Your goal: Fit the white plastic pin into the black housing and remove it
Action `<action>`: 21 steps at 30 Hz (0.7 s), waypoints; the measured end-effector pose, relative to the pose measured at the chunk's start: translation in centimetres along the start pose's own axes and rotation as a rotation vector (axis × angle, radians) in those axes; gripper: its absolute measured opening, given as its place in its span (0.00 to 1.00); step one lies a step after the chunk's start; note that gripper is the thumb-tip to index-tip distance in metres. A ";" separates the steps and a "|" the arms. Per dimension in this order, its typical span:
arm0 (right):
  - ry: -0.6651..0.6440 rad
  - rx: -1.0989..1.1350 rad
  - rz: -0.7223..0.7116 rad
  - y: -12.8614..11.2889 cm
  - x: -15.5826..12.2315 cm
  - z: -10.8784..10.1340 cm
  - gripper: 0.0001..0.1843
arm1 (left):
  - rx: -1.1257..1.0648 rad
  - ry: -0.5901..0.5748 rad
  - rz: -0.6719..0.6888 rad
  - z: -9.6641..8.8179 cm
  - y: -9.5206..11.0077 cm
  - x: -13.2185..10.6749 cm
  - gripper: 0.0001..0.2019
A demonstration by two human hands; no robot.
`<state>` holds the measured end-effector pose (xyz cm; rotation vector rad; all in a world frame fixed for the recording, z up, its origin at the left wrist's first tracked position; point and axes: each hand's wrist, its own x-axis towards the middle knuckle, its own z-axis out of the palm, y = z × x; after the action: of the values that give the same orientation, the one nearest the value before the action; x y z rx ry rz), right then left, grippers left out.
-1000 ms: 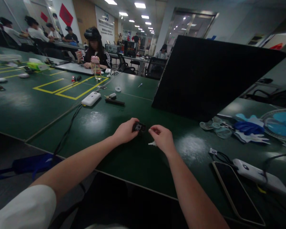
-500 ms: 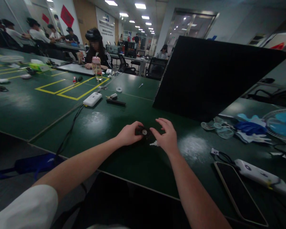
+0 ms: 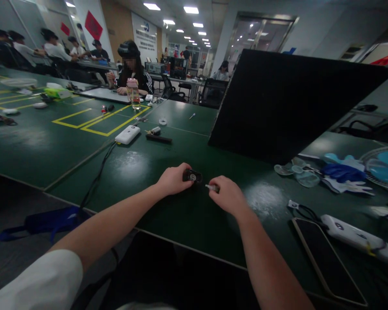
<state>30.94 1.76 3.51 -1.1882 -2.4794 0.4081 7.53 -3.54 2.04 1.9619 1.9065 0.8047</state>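
Observation:
My left hand (image 3: pixel 173 180) is closed around one end of a small black housing (image 3: pixel 198 177), which has a round, pale, ring-like part showing in its face. The housing is held just above or on the green table; I cannot tell which. To its right, my right hand (image 3: pixel 226 194) pinches a small whitish piece (image 3: pixel 210 187) with a narrow tip that points left toward the housing. A short gap separates the two. The rest of the whitish piece is hidden by my fingers.
A black panel (image 3: pixel 278 107) stands tilted behind my hands. At right lie clear fan blades (image 3: pixel 302 172), blue and white gloves (image 3: pixel 344 173), a phone (image 3: pixel 328 260) and a white power bank (image 3: pixel 358 237). Another white power bank (image 3: pixel 127 134) and a black bar (image 3: pixel 159 138) lie ahead-left. A person (image 3: pixel 129 69) sits opposite.
My right hand has come away from the black housing and picked up the whitish piece that lay beside it on the table. My left hand still holds the housing.

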 end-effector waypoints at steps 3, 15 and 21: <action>0.137 0.285 0.041 -0.5 0.1 0.2 0.11 | -0.004 -0.028 0.016 -0.1 0.2 -0.1 0.24; 0.166 0.330 0.019 -1.0 0.4 1.5 0.13 | -0.095 -0.073 0.048 0.5 0.2 -0.1 0.26; 0.192 0.457 0.054 -0.6 0.5 1.5 0.15 | -0.116 -0.096 0.036 0.4 0.3 -0.1 0.26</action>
<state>29.51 1.64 2.50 -1.0463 -2.0453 0.7861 8.01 -3.63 1.86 1.9336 1.7361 0.7974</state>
